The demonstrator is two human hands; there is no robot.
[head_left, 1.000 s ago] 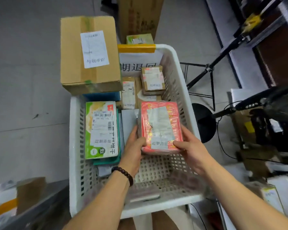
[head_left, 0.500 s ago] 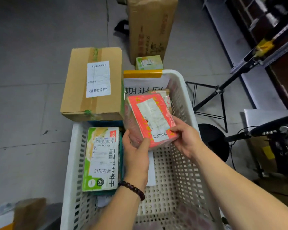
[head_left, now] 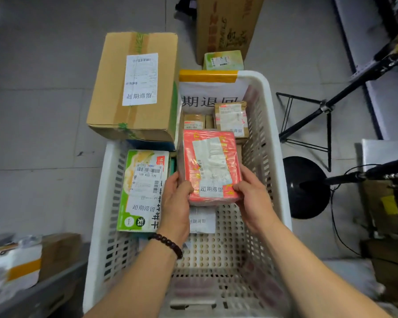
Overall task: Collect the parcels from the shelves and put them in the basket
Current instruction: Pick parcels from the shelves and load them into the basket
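We grip the red parcel point(head_left: 213, 167) at its near corners, left hand point(head_left: 175, 198) and right hand point(head_left: 254, 198) both closed on it, its long axis running away from us above the basket point(head_left: 274, 138) floor.

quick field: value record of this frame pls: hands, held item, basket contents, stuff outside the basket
left hand: grips the red parcel's near left corner; bead bracelet on the wrist
right hand: grips the red parcel's near right corner
red parcel: held over the basket, label up
basket: white, perforated
in basket: green-and-white box at left, small brown boxes at the far end, white sign
on the rim: large cardboard box, far-left corner
on the floor beyond: tall carton, small green box
at right: tripod
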